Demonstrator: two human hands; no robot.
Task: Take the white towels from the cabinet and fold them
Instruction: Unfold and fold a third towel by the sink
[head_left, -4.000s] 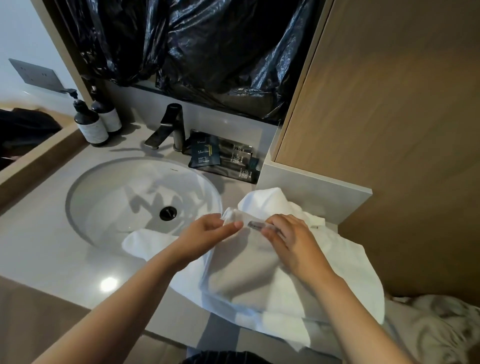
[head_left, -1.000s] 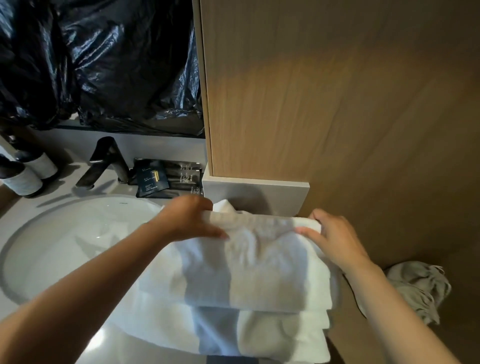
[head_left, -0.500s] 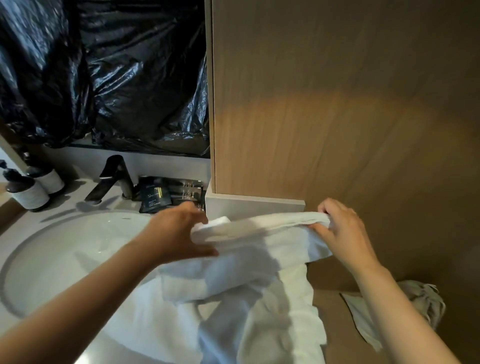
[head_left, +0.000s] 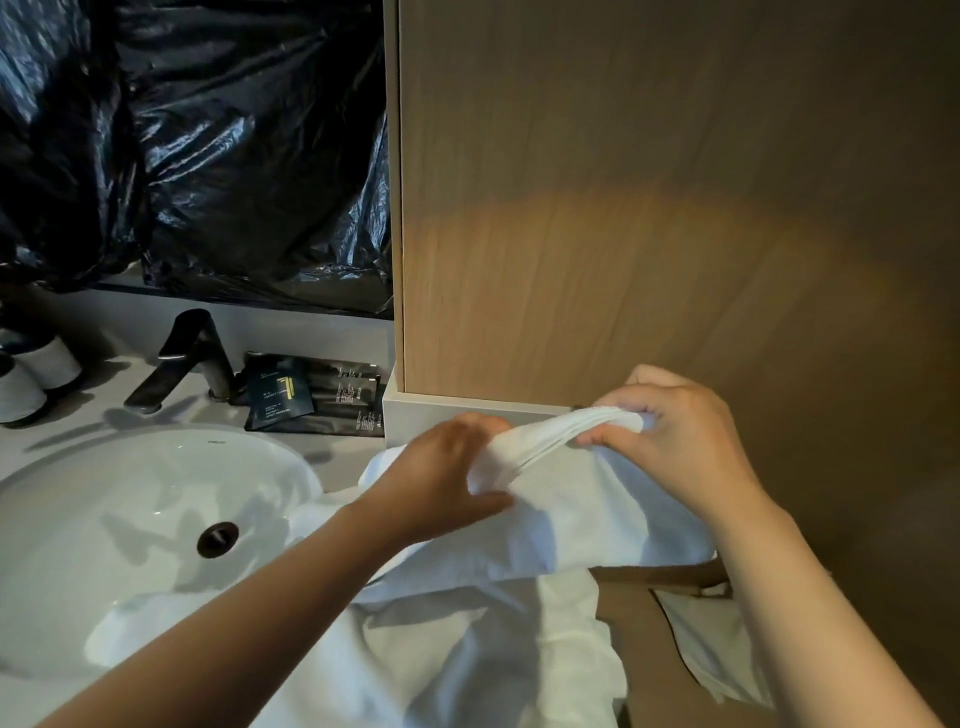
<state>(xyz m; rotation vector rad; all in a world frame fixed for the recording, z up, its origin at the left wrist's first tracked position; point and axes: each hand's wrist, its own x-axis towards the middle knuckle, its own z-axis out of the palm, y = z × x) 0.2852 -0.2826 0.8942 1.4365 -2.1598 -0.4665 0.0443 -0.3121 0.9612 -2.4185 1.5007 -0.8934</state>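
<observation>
Mid-fold: left hand and right hand both pinch the soft white cotton towel's bunched edge (layers stacked), which likely needs laying flat next.

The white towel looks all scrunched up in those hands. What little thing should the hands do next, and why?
Probably slide the left hand and right hand apart along the top edge of the white towel to stretch it straight. Both hands pinch that edge close together, so it is bunched into pleats, and the rest hangs down crumpled.
</observation>
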